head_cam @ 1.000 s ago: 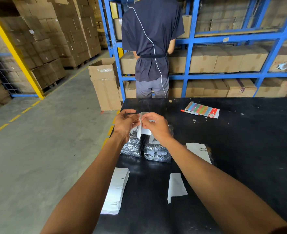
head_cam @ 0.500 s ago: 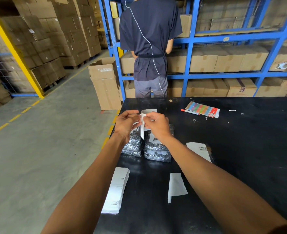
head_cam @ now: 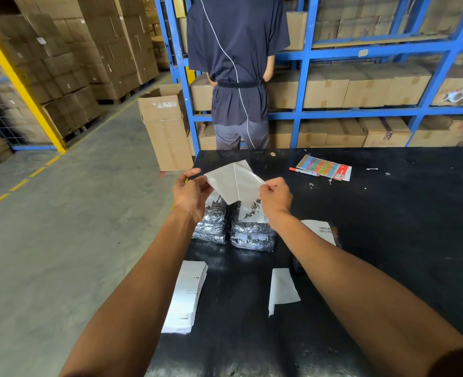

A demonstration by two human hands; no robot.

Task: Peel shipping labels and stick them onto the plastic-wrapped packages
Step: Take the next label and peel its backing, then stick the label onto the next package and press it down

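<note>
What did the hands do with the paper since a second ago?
The left hand and right hand moved apart, pulling the label open wide between them; before, it was bunched small at the fingertips. Both hands pinch it as before. The packages, label stack and loose sheet stayed put.

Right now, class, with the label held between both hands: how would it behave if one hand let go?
The label would probably flop: it already creases down its middle while the left hand and right hand hold its edges. It looks thin and light, so it might drift. If a sticky side is exposed, it could cling to fingers or the packages below.
</note>
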